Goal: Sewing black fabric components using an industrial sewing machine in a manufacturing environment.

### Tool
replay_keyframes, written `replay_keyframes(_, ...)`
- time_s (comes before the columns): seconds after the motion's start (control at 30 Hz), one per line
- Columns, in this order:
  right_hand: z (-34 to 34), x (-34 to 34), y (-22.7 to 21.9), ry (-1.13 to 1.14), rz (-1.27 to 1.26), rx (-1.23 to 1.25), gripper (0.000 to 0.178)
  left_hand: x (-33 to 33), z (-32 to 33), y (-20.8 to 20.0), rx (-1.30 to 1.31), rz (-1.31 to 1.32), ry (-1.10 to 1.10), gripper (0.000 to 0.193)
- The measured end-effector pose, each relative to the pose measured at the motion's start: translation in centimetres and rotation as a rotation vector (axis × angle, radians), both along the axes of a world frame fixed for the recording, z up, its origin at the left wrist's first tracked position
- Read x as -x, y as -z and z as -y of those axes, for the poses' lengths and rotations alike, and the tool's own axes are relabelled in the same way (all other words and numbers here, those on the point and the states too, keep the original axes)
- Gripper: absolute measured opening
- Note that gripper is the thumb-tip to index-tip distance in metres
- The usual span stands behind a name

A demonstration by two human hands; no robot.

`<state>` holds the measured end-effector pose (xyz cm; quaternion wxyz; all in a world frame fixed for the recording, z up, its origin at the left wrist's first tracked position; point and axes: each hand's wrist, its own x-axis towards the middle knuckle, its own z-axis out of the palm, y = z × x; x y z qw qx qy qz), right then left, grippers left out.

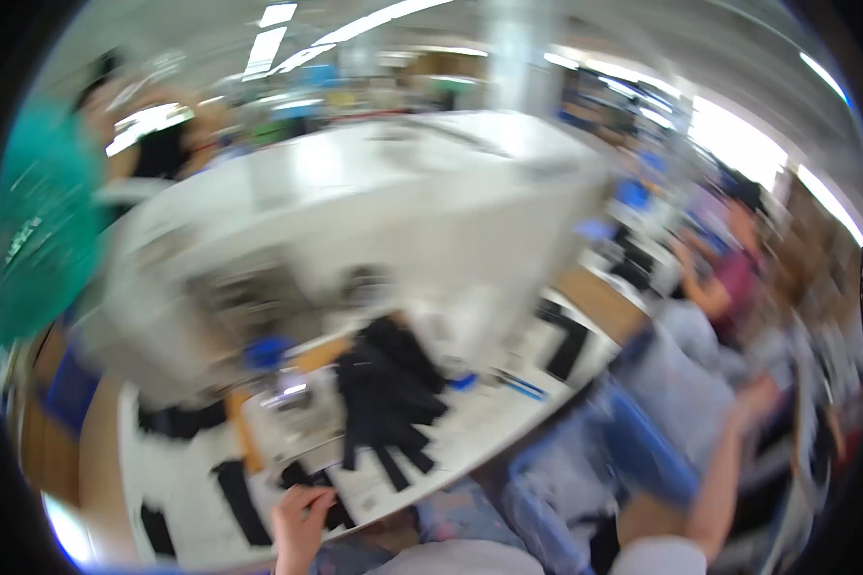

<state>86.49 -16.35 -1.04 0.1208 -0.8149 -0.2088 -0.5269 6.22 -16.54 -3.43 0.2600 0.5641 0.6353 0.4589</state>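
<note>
My left hand (302, 513) is at the front edge of the white sewing table (393, 513), its fingers pinched on a small black fabric strip (338, 515). Behind it a large white sewing machine (393, 201) fills the middle of the view. A pile of black fabric pieces (384, 383) lies by the machine's base, some narrow ends fanned toward me. My right arm stretches far out to the right. My right hand (758, 401) is over clear plastic bags (681, 374), and blur hides its fingers and anything in them.
More black strips (240, 503) lie on the table's left part. Blue-handled tools (520, 385) rest right of the pile, near another black piece (568, 350). A blue bin (642, 436) stands at my right. A person in a dark red top (734, 283) sits beyond. A green bag-like shape (43, 225) is at far left.
</note>
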Motion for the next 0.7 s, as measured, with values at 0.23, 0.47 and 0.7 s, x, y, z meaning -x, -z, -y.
replay_keyframes(0.23,-40.3,24.3,-2.6,-0.931,0.040,-0.119,0.026,1.0,0.7,0.8,-0.252,-0.181,0.040,0.012)
replay_keyframes(0.47,-41.2,21.0,-7.7,-1.064,0.093,-0.226,0.025,1.8,2.7,3.1,-0.331,-0.131,-0.065,0.019)
replay_keyframes(0.7,-36.7,16.3,-11.2,-1.084,0.091,-0.299,0.024,-0.9,1.6,3.1,-0.528,-0.119,0.087,0.027)
